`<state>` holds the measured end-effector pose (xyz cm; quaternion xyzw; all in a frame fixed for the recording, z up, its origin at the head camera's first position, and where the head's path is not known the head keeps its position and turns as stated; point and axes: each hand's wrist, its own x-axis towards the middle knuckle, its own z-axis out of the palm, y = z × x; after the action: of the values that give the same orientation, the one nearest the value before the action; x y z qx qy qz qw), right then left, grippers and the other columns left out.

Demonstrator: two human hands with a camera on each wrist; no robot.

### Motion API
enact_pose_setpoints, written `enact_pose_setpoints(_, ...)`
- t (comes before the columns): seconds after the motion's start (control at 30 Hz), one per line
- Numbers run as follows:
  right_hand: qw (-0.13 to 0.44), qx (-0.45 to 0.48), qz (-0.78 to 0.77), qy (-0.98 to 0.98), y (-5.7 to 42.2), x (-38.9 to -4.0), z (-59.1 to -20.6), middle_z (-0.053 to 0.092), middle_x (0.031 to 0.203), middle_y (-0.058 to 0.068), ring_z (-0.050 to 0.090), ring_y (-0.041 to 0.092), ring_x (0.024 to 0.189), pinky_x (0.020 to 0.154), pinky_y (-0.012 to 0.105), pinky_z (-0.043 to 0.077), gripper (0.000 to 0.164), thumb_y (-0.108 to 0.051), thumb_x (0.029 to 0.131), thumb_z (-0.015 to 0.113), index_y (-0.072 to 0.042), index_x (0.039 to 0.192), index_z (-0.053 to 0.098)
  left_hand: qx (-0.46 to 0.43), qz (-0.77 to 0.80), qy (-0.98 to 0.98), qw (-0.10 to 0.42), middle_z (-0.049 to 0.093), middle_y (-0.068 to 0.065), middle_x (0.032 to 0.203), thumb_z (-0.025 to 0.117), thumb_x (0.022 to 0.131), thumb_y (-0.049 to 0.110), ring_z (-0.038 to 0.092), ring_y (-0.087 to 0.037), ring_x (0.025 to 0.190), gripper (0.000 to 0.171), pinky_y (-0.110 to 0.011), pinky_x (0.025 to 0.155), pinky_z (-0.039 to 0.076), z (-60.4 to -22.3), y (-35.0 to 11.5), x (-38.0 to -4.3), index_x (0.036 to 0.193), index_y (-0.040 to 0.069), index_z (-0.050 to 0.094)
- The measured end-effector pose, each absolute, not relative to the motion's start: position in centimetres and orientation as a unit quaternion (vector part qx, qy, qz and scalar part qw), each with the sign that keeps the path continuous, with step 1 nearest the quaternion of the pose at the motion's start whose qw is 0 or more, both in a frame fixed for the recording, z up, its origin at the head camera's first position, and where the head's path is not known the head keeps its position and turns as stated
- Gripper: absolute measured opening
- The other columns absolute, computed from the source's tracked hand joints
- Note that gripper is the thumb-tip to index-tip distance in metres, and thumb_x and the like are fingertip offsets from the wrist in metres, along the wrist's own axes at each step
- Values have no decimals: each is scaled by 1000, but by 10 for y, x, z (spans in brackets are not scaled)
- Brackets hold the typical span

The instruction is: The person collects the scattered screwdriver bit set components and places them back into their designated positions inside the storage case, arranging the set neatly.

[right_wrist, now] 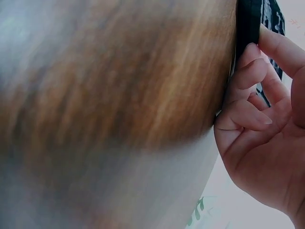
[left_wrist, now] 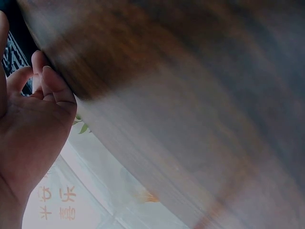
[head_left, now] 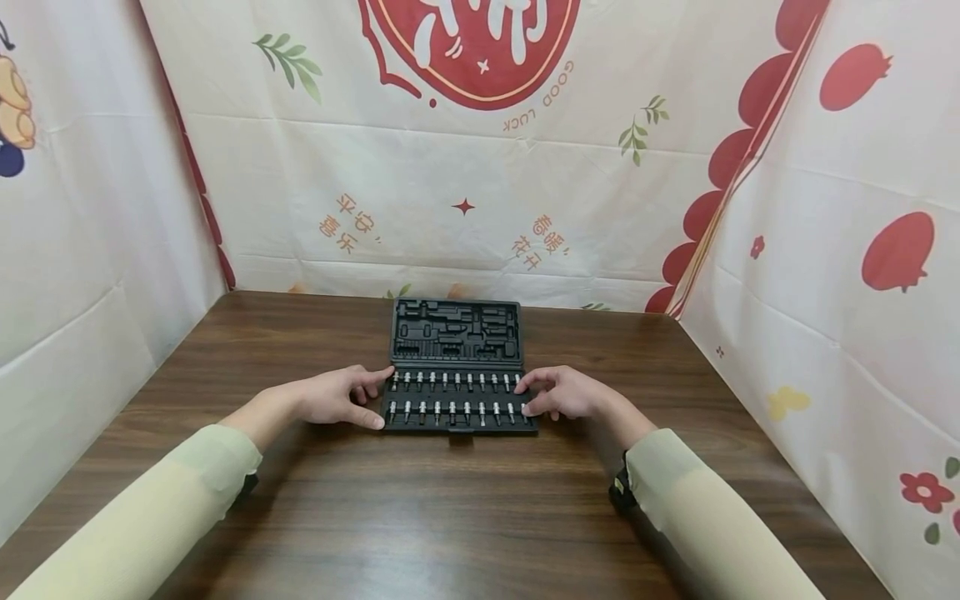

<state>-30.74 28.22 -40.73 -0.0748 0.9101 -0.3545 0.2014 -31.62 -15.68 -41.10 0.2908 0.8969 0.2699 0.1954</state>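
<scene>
An open black bit socket case (head_left: 457, 396) lies on the table, its lid (head_left: 459, 360) folded back at the far side. Two rows of silver bit sockets (head_left: 452, 409) fill its near half. My left hand (head_left: 330, 400) grips the case's left side, index finger at the hinge end and thumb at the front corner. On the opposite side my right hand (head_left: 567, 393) holds the right edge, thumb near the front row and index finger by the rear row. In the right wrist view, its other fingers (right_wrist: 248, 114) curl against the case's side wall (right_wrist: 249, 24).
The brown wood-grain table (head_left: 450, 517) carries the case near its far edge. Printed white cloth (head_left: 420, 167) hangs behind it, with more cloth on the left (head_left: 75, 250) and right (head_left: 825, 250). A black band (head_left: 621, 490) shows at the right cuff.
</scene>
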Motion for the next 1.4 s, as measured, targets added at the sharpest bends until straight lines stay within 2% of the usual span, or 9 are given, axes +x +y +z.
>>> enact_pose_setpoints(0.8, 210, -64, -345, 913, 277, -307, -401, 63, 81, 2, 58, 20, 67, 57, 30, 39, 31, -26, 98, 83, -25, 128, 74, 285, 268, 899, 196, 61, -10, 134, 84, 98, 47, 61, -24, 122, 101, -49, 110, 47, -407, -157, -315, 175, 11, 29)
enact_pose_setpoints(1.4, 212, -60, -350, 911, 277, -306, -405, 67, 90, 3, 60, 21, 70, 58, 30, 40, 30, -24, 98, 83, -25, 127, 74, 283, 270, 899, 197, 61, -10, 135, 85, 97, 46, 60, -22, 119, 101, -48, 108, 47, -411, -156, -314, 175, 12, 30)
